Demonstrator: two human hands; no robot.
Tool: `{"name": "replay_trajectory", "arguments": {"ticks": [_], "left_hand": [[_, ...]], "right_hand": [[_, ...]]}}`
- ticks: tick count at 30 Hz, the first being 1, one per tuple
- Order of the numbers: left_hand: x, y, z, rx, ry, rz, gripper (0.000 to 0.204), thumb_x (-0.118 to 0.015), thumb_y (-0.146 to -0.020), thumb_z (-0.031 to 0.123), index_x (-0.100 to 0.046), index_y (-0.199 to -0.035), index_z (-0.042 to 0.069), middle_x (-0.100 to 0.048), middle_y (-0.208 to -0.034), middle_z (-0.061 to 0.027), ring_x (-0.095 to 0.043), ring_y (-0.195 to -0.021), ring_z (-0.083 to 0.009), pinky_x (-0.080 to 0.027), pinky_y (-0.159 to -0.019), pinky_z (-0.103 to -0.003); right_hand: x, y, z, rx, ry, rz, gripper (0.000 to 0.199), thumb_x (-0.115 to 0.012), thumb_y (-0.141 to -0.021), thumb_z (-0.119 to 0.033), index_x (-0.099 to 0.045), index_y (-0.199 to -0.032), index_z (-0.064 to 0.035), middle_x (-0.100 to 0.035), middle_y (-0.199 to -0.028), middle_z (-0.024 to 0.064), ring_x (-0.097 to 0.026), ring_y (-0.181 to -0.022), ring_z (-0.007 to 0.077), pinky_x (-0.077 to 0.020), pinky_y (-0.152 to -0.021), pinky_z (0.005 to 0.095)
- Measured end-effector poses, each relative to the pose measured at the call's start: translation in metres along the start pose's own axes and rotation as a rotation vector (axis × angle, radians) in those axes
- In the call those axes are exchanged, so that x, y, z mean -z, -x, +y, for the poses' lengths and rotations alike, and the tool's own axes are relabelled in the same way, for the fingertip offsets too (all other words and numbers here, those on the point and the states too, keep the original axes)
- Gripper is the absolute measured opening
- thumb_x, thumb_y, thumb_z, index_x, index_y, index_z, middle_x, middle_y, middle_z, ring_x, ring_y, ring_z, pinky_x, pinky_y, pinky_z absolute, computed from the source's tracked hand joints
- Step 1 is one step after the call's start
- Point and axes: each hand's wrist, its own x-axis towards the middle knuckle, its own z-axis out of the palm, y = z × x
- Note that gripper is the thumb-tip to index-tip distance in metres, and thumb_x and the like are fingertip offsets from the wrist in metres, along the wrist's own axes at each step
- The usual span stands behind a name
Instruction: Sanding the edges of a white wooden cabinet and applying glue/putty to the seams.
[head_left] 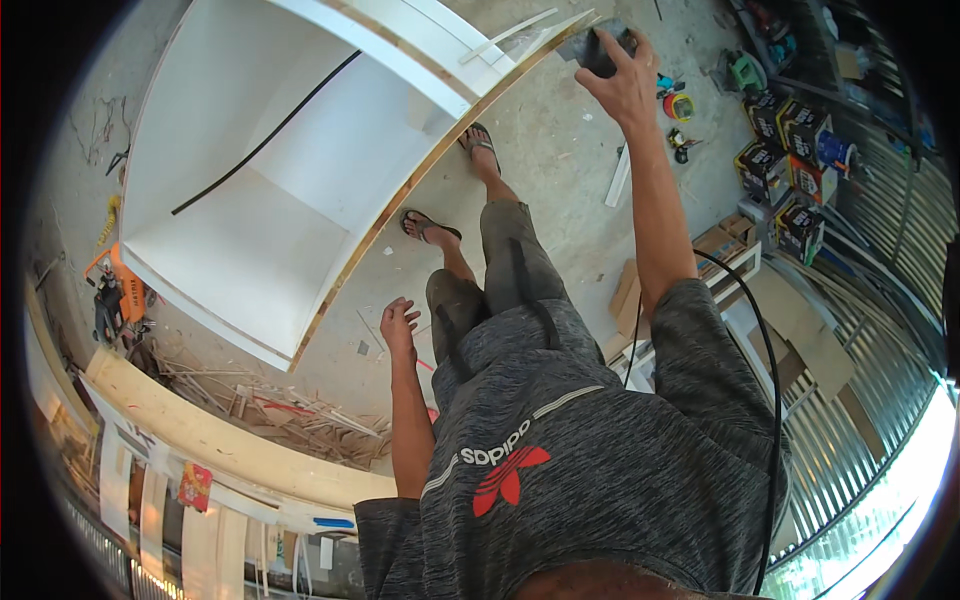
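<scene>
The floor [560, 160] is bare grey concrete, dusty and scattered with offcuts, and the room looks like a workshop: corrugated metal sheeting [860, 400] runs along the right side, a row of dark boxes [790, 150] stands near it, and small tools lie on the floor by them, among them a round yellow tape measure [679, 105]. A large white cabinet [270, 180] lies on its back on the floor at the upper left, its open compartments facing up, a bare plywood edge along its right side and a black cord [270, 130] draped across one compartment. Below its lower edge lies a heap of wood slivers [270, 405], and a long pale plank [200, 430] runs beside that. The person stands on the floor in sandals just right of the cabinet's plywood edge. The right hand [622, 80] is stretched out to the cabinet's upper right corner, its grip clamped on a dark power tool [597, 48]; the tool is blackish and compact, mostly covered by the fingers, and sits at the top end of the plywood edge. A black cable [770, 370] loops along the person's right side. The left hand [398, 322] hangs beside the left leg, fingers loosely apart and holding nothing, near the cabinet's lower right corner.
</scene>
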Motion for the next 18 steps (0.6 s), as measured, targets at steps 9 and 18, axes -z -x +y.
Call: {"name": "replay_trajectory", "arguments": {"ticks": [9, 18], "left_hand": [[-0.084, 0.017, 0.07, -0.077, -0.08, -0.082, 0.036, -0.06, -0.096, 0.031, -0.061, -0.12, 0.005, -0.071, -0.109, -0.0092, -0.067, -0.086, -0.0171, -0.048, -0.073, -0.03], [-0.096, 0.021, 0.068, 0.021, -0.106, -0.06, 0.034, -0.061, -0.096, 0.03, -0.063, -0.119, 0.006, -0.071, -0.107, -0.0094, -0.068, -0.082, -0.0168, -0.049, -0.069, -0.029]], "right_hand": [[-0.021, -0.023, 0.018, -0.033, 0.059, -0.188, 0.065, -0.08, -0.063, -0.043, -0.068, -0.126, -0.0311, -0.048, -0.139, 0.0184, -0.05, -0.119, 0.0421, -0.0448, -0.097, 0.0538], [0.005, -0.006, 0.006, -0.016, -0.004, -0.296, 0.062, -0.078, -0.057, -0.04, -0.071, -0.118, -0.0282, -0.049, -0.136, 0.0162, -0.047, -0.118, 0.0407, -0.042, -0.096, 0.0548]]}}
